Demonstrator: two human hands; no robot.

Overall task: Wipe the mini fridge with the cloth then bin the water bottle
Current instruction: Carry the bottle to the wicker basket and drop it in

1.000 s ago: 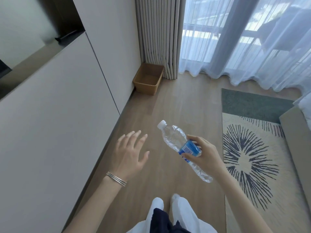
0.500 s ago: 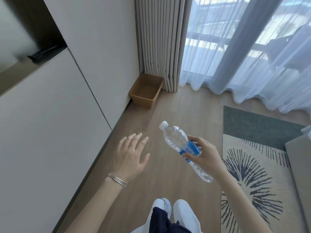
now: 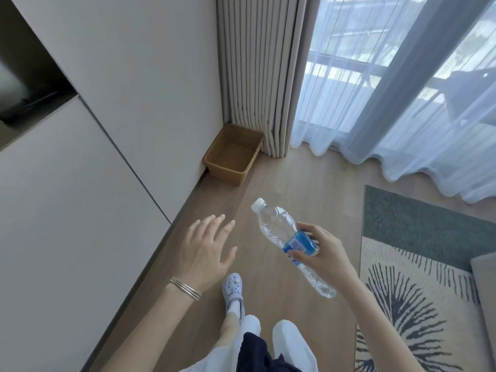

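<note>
My right hand (image 3: pixel 326 253) grips a clear plastic water bottle (image 3: pixel 276 229) round its blue label, with the white cap pointing up and to the left. My left hand (image 3: pixel 206 251) hovers over the wooden floor with fingers spread and holds nothing; bracelets circle its wrist. A brown woven bin (image 3: pixel 214 165) stands on the floor ahead, in the corner between the white cabinet and the curtain, and its inside looks empty. The mini fridge and the cloth are out of view.
White cabinet fronts (image 3: pixel 80 210) run along the left. Beige drapes (image 3: pixel 255 76) and sheer curtains (image 3: pixel 402 103) hang ahead. A patterned rug (image 3: pixel 416 264) and a couch corner (image 3: pixel 485 285) lie to the right. My foot in a white shoe (image 3: pixel 232 288) is on the floor.
I have walked forward, so the bin sits nearer and lower in view. My left foot has stepped ahead. Both hands keep the same pose, the bottle still held.
</note>
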